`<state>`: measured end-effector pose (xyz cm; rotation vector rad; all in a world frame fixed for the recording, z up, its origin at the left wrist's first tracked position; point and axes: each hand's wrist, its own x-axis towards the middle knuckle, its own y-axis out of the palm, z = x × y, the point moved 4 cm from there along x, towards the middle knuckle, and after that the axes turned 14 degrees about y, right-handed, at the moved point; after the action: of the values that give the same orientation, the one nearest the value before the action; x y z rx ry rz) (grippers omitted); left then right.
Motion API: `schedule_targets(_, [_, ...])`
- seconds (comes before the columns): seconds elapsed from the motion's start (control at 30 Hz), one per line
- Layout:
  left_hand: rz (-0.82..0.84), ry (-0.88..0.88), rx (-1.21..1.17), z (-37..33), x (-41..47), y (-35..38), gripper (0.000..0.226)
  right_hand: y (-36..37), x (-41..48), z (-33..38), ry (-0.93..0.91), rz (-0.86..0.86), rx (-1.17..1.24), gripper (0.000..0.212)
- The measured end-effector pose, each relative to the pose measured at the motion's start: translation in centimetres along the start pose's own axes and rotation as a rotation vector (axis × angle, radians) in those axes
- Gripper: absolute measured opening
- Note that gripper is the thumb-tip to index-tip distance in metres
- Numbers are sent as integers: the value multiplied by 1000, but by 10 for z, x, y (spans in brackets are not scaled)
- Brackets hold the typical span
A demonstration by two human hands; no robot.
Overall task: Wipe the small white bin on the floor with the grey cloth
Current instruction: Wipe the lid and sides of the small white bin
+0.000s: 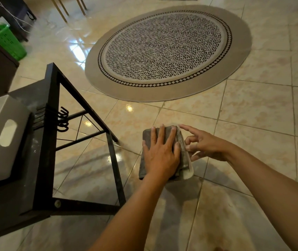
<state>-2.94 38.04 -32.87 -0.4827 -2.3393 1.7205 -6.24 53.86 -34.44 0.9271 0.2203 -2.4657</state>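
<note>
The folded grey cloth (147, 138) is held above the tiled floor at centre, with a pale underside showing along its right edge. My left hand (160, 154) lies flat on top of it, fingers spread and wrapped over its edges. My right hand (203, 144) touches the cloth's right edge with curled fingers pinching the fold, index finger pointing out. The small white bin (1, 142), with an oval handle cut-out, is at the far left and appears to rest on the dark table top, well left of both hands.
A black metal-framed table (52, 134) with hooks stands at left, its legs reaching toward the cloth. A round patterned rug (168, 51) lies ahead. A green basket (5, 40) and dark furniture stand at the far left; chair legs stand at the top.
</note>
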Motion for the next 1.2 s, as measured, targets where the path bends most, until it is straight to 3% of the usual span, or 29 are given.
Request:
schedule_targets(0.3, [13,-20,22,14,39,-9,58,2,-1,6,6,6,14,89])
schedule_targets(0.53, [24,52,111,-18,-23,13,59,6,-2,0,8,18,15,87])
schedule_targets(0.77, [26,-27,48,15,40,-8,57,3,-3,5,-6,-1,26,87])
schedule_targets(1.07, [3,-83,44,-9,-38,13,60,5,-1,1,-28,0,31,84])
schedule_targets(1.2, [55,-61,101,-27,-20,16,59,3,-4,1,-14,-2,3,86])
